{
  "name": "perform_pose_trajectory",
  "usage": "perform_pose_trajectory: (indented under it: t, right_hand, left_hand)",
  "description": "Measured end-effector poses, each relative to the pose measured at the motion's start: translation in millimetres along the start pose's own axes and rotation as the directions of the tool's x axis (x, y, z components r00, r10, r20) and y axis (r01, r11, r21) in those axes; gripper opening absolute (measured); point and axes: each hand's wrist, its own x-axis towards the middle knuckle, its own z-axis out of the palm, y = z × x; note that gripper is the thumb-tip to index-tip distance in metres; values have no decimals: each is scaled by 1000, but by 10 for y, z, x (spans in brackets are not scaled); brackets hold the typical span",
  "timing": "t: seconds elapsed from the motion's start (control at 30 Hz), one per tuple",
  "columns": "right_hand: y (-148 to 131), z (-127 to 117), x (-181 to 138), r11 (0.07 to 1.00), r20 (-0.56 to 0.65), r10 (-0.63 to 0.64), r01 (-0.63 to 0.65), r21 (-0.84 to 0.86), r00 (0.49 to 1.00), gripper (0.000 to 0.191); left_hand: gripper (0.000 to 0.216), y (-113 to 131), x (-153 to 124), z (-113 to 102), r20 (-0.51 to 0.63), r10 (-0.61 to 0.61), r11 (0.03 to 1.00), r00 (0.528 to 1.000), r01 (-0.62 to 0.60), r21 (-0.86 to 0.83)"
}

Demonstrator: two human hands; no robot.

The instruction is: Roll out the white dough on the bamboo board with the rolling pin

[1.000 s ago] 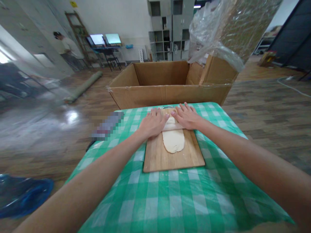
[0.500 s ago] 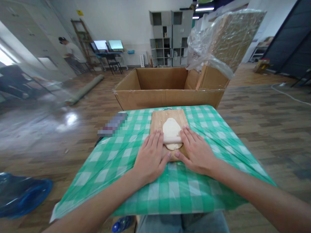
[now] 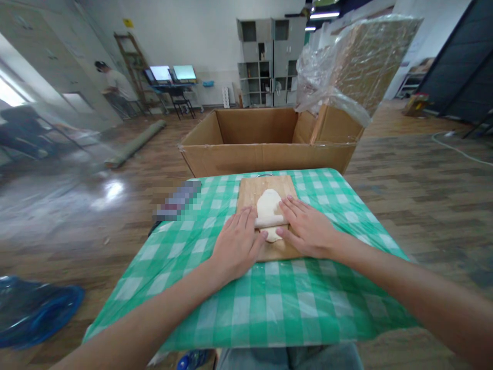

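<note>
A pale rolling pin [image 3: 270,221] lies across a flattened oval of white dough [image 3: 268,202], with dough showing on both sides of it. Under the dough is a wooden cutting board [image 3: 247,188]. My left hand [image 3: 238,243] covers the pin's left end, fingers stretched forward over it and thumb on the near side. On the right end lies my right hand [image 3: 308,226], its fingers long over the pin and its thumb behind, near the dough's edge. Both hands hide the ends of the pin.
The board rests on a table with a green-and-white checked cloth [image 3: 185,267]. A blurred-out flat object [image 3: 179,200] lies at the table's left edge. Beyond stands a large open cardboard box [image 3: 265,156]. A blue plastic item [image 3: 42,313] is on the floor at left. A person [image 3: 117,85] sits far left.
The pin has moved slightly away from me over the dough, its right end now a little farther forward. More dough shows on the near side. My right hand has shifted forward and left.
</note>
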Motion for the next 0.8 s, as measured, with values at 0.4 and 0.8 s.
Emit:
perform_pose_trajectory:
  t: [0.4, 0.8]
  right_hand:
    - [757, 350, 1115, 989, 100, 125, -133, 71, 987, 87]
    - [145, 158, 470, 992, -43, 127, -128, -18, 991, 87]
  left_hand:
    - [49, -767, 1200, 419, 163, 4, 993, 987, -23, 116]
    - [63, -310, 443, 148, 29, -72, 997, 997, 71, 8]
